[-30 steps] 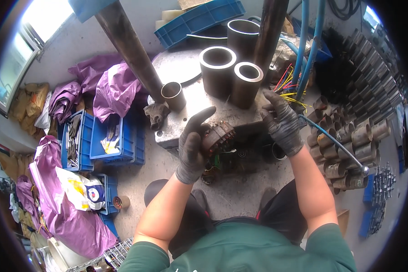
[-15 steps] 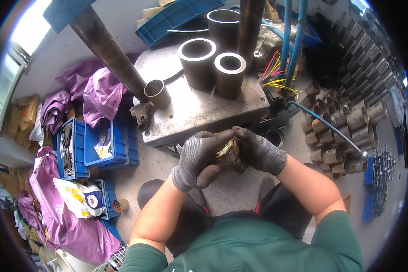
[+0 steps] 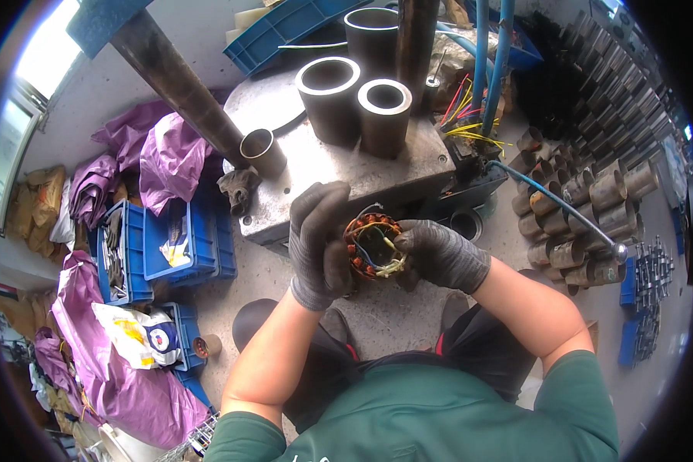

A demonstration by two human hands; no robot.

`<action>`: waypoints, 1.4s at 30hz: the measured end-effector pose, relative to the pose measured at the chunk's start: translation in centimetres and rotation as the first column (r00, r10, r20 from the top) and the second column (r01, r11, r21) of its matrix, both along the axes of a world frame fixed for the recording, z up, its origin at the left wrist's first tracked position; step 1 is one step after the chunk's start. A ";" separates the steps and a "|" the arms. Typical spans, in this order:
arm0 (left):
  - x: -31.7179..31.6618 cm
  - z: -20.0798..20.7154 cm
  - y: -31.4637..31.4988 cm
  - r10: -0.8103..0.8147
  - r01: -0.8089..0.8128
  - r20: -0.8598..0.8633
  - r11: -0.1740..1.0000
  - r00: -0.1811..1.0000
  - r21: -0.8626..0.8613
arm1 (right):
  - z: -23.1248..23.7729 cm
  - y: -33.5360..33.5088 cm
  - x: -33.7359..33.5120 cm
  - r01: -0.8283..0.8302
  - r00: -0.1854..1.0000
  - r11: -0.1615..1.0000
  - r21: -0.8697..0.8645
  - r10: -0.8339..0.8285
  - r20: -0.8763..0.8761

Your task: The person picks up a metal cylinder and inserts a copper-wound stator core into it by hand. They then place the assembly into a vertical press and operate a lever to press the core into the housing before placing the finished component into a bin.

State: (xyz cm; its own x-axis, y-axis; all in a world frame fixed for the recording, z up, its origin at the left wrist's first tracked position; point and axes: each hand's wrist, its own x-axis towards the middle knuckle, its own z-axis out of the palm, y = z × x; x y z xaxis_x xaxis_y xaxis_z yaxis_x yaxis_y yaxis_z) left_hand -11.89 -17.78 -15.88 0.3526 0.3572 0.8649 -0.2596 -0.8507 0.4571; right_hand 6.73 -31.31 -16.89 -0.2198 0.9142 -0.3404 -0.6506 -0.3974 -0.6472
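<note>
- Wound ring (image 3: 371,240) (copper-col. windings; loose blue, yellow + pale wires) held up in the air btwn the two hands, by near edge of bench; hollow faces up twd cam, pale wire bunch at lower R rim.
- R hand (image 3: 443,256), grey glove w/ dark palm: thumb on ring's R rim, fingers bent round behind, partly hidden; this one has hold of it.
- L hand (image 3: 317,246), matching glove: spread, fingers up, thumb well clear of them, not gripping. Ring just beside thumb; can't tell if touching.
- Bench (image 3: 312,171): metal, scuffed top, straight ahead.
- On it, three thick dark tubes (image 3: 327,112) w/ bright rims, upright, two fwd + one behind; small thin-walled tube (image 3: 265,158) to L, dark crumpled rag (image 3: 239,191) next to it at L edge.
- R of bench: yellow wires (image 3: 477,135), blue hoses (image 3: 481,65), rod w/ silver ball end (image 3: 566,202) slanting out.
- Far R: stacked tube sections (image 3: 581,223), on their sides.
- L, on floor: blue crates (image 3: 163,262), purple sheeting (image 3: 104,350), white bag (image 3: 131,335) nr lower crate.
</note>
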 end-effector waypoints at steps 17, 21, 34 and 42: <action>0.6 -1.8 -0.2 -0.128 0.105 0.003 0.799 0.992 -0.592 | 1.2 -1.2 0.7 0.227 0.843 0.969 0.097 -0.245 0.479; 0.7 -1.4 -0.1 -0.104 0.121 0.062 0.818 0.993 -0.563 | 0.8 -1.2 1.4 0.216 0.818 0.971 0.098 -0.235 0.524; 0.3 -0.3 0.7 -0.131 0.194 0.154 0.825 0.979 -0.530 | 2.5 -12.7 16.5 0.009 -0.437 0.947 -0.322 0.293 0.850; -1.8 1.1 1.2 -0.045 0.072 0.082 0.924 0.996 -0.376 | 10.7 -41.9 26.3 0.857 -0.137 0.342 -0.385 0.872 0.470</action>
